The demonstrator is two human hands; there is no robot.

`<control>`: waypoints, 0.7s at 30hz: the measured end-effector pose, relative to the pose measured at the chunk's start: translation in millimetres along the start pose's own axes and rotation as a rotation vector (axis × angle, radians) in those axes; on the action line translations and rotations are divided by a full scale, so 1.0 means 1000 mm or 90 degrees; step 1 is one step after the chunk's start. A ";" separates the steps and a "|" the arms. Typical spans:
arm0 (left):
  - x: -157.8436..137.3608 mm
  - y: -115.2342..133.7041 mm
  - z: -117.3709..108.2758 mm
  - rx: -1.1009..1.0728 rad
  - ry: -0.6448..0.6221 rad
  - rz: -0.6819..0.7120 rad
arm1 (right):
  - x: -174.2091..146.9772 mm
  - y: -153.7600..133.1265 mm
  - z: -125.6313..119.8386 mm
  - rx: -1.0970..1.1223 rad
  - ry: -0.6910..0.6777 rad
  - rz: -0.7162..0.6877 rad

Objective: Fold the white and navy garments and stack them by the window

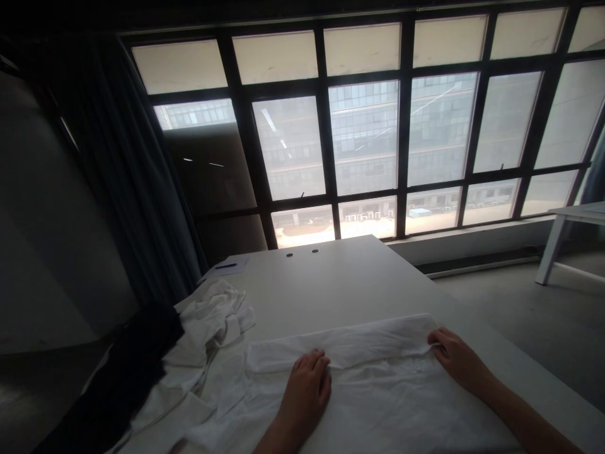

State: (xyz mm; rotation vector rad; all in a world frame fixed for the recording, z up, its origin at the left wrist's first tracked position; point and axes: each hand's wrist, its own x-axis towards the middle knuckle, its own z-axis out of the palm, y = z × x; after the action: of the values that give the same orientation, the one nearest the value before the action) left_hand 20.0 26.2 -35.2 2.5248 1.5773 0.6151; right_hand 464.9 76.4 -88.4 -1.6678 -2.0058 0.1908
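Your right hand (452,354) pinches the white cloth (382,403) at its crosswise fold's right end, lower right; your left hand (309,381) rests flat nearer the left end.

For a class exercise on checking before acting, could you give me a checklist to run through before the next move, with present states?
1. Left hand resting on the spread white cloth: ok.
2. Right hand at the right end of the cloth's folded band: ok.
3. Spread cloth free of wrinkles: not ok, creases show.
4. Crumpled white cloth at left separate from the spread one: cannot tell.
5. Pen away from both hands: ok.
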 end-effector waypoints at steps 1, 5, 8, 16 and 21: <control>0.001 -0.003 0.002 -0.029 0.011 -0.013 | 0.000 0.000 0.001 0.002 0.004 -0.001; 0.004 -0.016 0.004 -0.098 0.040 -0.030 | 0.009 -0.001 0.005 0.000 0.024 -0.008; 0.005 -0.020 0.003 -0.101 0.055 -0.015 | 0.016 -0.005 0.005 0.015 0.038 -0.020; 0.003 -0.018 0.005 -0.101 0.080 0.018 | 0.002 0.001 -0.011 0.102 0.062 -0.007; 0.001 -0.018 0.002 -0.099 0.057 0.029 | -0.001 0.002 -0.010 0.105 0.038 -0.004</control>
State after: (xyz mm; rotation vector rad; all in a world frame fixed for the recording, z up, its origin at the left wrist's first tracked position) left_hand 6.7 35.7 -42.2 2.4564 1.4416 0.8334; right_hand 471.5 73.5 -80.6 -1.5459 -1.8977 0.2920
